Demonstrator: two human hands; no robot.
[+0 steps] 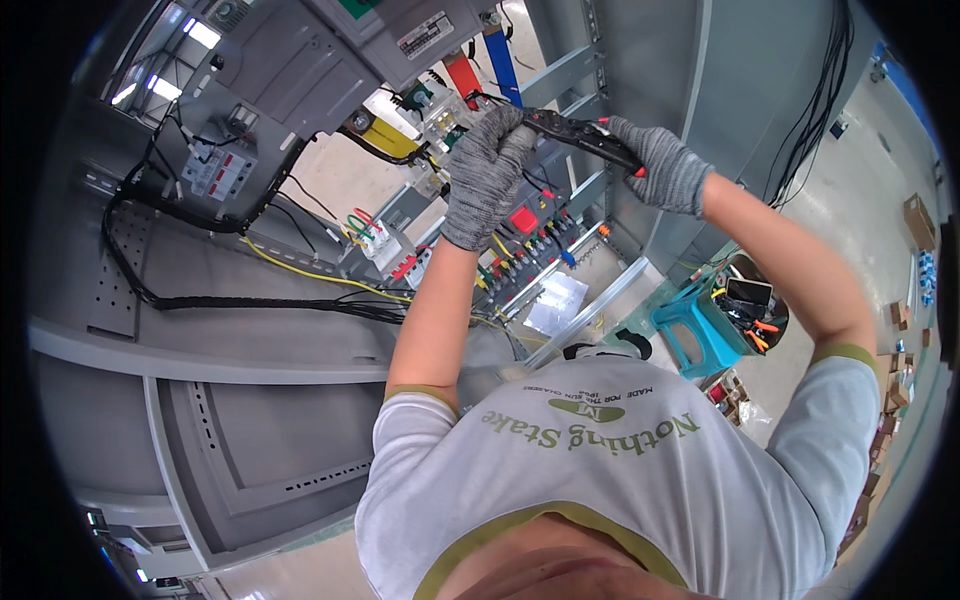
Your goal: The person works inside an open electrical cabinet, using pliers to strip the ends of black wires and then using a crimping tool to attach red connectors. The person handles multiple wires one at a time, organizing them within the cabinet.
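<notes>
My right hand [662,170], in a grey knit glove, is closed round the handles of black crimping pliers [583,138] with red accents. The tool lies roughly level, its head pointing left. My left hand [488,178], gloved alike, has its fingers curled at that head; whatever they pinch is hidden. Thin dark wires show just beyond those fingertips. Below the pliers runs a row of terminals with coloured wires and a red block [523,219]. Red and blue flat bars [503,66] stand behind my left hand.
A grey metal cabinet frame [250,370] surrounds my arms. A large grey breaker [300,65] fills the upper left. Black bundled cables [270,302] cross the left side. At the right, a blue stool [685,325] carries a tub of tools [752,310]. Cardboard boxes [919,221] line the floor.
</notes>
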